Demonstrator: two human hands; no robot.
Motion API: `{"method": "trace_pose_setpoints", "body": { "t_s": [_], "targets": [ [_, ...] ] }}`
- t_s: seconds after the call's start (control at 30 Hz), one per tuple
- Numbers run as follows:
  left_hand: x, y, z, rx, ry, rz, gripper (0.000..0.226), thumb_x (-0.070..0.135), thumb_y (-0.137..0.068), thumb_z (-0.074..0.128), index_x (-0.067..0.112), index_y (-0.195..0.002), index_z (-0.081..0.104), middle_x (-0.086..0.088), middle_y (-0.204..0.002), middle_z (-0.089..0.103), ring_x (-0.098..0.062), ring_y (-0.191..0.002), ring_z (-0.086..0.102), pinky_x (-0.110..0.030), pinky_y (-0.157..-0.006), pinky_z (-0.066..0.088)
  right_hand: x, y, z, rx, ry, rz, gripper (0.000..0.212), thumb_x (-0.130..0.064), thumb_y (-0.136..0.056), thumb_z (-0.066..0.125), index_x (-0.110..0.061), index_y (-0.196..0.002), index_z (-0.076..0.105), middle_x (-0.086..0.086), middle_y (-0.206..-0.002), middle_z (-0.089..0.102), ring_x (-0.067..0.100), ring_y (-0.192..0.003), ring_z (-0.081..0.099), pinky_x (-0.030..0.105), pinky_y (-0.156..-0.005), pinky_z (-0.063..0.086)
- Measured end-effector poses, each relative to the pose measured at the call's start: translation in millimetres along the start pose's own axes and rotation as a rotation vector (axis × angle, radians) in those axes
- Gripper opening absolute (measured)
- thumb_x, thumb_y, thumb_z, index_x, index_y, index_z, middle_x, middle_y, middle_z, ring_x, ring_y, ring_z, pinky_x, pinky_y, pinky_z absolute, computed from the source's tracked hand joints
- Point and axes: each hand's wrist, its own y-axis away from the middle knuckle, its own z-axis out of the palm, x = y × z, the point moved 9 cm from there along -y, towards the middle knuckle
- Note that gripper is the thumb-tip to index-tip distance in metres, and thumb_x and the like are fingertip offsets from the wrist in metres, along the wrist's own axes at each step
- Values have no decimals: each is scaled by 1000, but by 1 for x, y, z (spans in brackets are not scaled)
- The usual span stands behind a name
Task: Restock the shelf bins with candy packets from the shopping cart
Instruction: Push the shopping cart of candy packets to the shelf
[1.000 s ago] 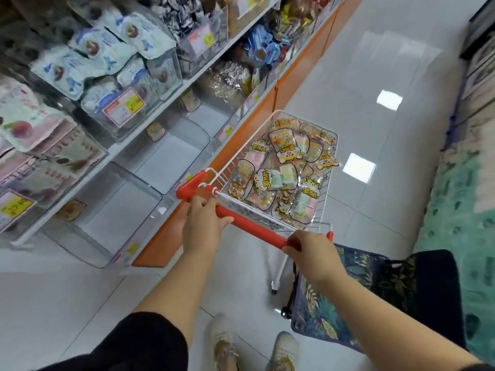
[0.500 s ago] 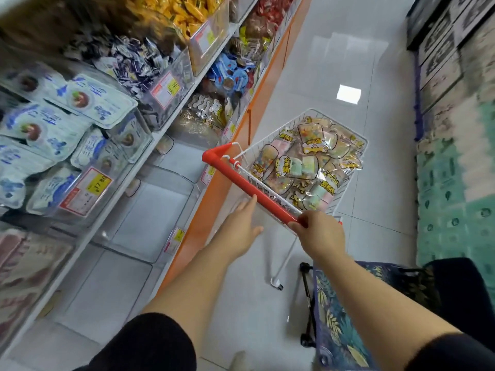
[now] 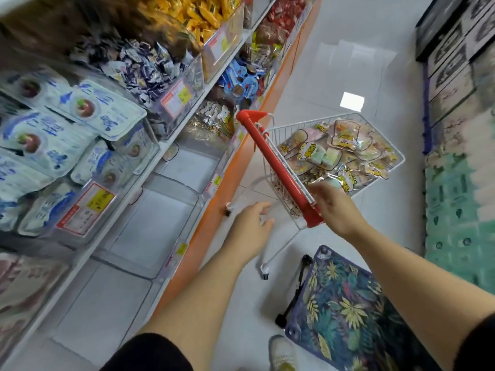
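Aisle floor by the shelf bins [image 3: 160, 220]: we seem to be parking the cart [image 3: 281, 188]. Left hand [image 3: 251, 223] open, empty; right hand [image 3: 334, 207] at the handle [image 3: 278, 170] end, grip unclear. Next, we lift a packet [image 3: 316, 156].

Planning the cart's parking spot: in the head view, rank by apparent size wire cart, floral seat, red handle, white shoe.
1. Floral seat and wire cart: look alike; seat is nearer, so unranked.
2. Red handle.
3. White shoe.
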Motion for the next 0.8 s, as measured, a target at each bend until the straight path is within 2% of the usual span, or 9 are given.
{"method": "trace_pose_setpoints", "body": {
  "t_s": [0.07,0.17,0.3,0.4,0.47,0.53,0.63,0.73,0.8],
  "targets": [
    [15,-8,22,-34,44,-9,51,24,-101,54,20,-150,40,0,-143,51,-19,-127,52,-38,-106,44,30,-4,-22,39,144,33,50,7,-93,41,-15,-135,57,10,-133,60,31,-118,59,31,-93,47],
    [39,-29,57,-60,112,-55,69,35,-101,53,20,-158,17,-1,-148,47,-20,-129,51,-29,-98,42,87,-18,-36,-17,365,105,66,11,-82,45,-22,-140,53,7,-146,52,29,-134,47,40,-103,43],
    [48,-43,84,103,80,-210,98,42,-98,56,17,-156,-19,-7,-156,33,-25,-119,57,-25,-78,42,133,-45,-33,-109,538,24,54,-17,-95,59,-28,-146,45,2,-156,40,27,-142,36,45,-115,33],
    [47,-49,89,213,24,-186,92,27,-99,55,15,-157,-16,-10,-155,32,-22,-101,60,-16,-63,34,148,-68,-18,-191,637,-49,46,-40,-101,50,-33,-146,43,-4,-159,32,23,-150,21,54,-120,14],
    [49,-61,86,222,5,-183,88,20,-100,53,17,-158,-14,-9,-155,30,-10,-79,52,-13,-60,36,148,-82,-16,-174,640,-84,40,-46,-101,45,-33,-139,50,-5,-153,40,22,-149,22,56,-119,8],
    [53,-77,76,217,-21,-183,87,18,-100,51,20,-158,-13,-9,-150,35,-5,-72,44,-16,-56,37,144,-95,-18,-156,635,-88,36,-49,-101,44,-33,-130,56,-2,-142,51,26,-142,34,56,-119,12],
    [62,-117,54,174,-71,-163,86,16,-100,52,25,-159,-9,-5,-119,49,-7,-69,49,-18,-47,35,130,-117,-23,-141,682,-88,32,-45,-100,48,-34,-128,58,1,-133,58,31,-131,45,54,-115,24],
    [69,-162,27,217,-52,-100,80,9,-97,54,32,-159,8,-1,-122,55,-16,-85,62,-27,-69,52,118,-133,-21,-110,664,-77,35,-32,-100,51,-38,-134,54,1,-135,57,32,-128,44,54,-114,28],
    [78,-177,11,324,-111,-55,67,6,-99,52,28,-157,26,-1,-143,49,-19,-114,58,-19,-88,44,109,-140,-19,-83,602,-88,40,-27,-100,51,-37,-139,51,1,-136,57,32,-124,45,48,-110,33]
  ]
}}
